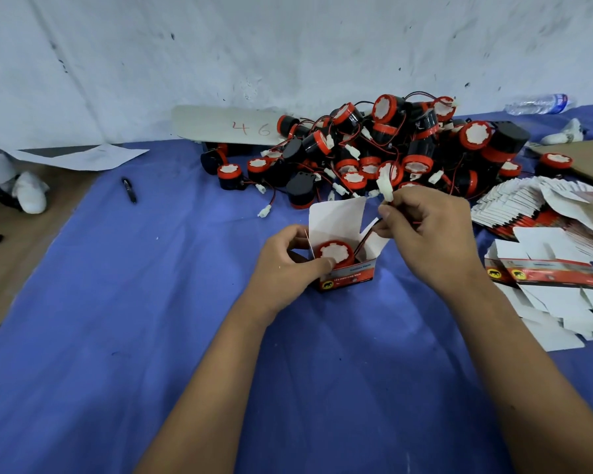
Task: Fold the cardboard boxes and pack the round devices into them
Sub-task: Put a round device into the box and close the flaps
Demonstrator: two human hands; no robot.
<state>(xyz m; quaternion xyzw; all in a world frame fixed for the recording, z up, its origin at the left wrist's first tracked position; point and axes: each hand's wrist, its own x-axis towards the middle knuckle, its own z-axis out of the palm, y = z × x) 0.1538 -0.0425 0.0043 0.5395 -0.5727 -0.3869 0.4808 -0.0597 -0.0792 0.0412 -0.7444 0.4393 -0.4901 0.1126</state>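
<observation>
Centre of frame: an open cardboard box [346,268] stands on the blue cloth [117,302], with a round red-and-black device [336,253] seated inside, white face up. The left hand [288,265] grips the box's left side, thumb resting on the device. The right hand [428,230] pinches the device's wire [368,234] and white plug [387,189] above the box. Behind lies a heap of devices [384,148]; at right, flat unfolded boxes [545,261]; at left, a pen [129,189].

cardboard strip [226,126] | red handwritten "46" | box print unreadable
</observation>
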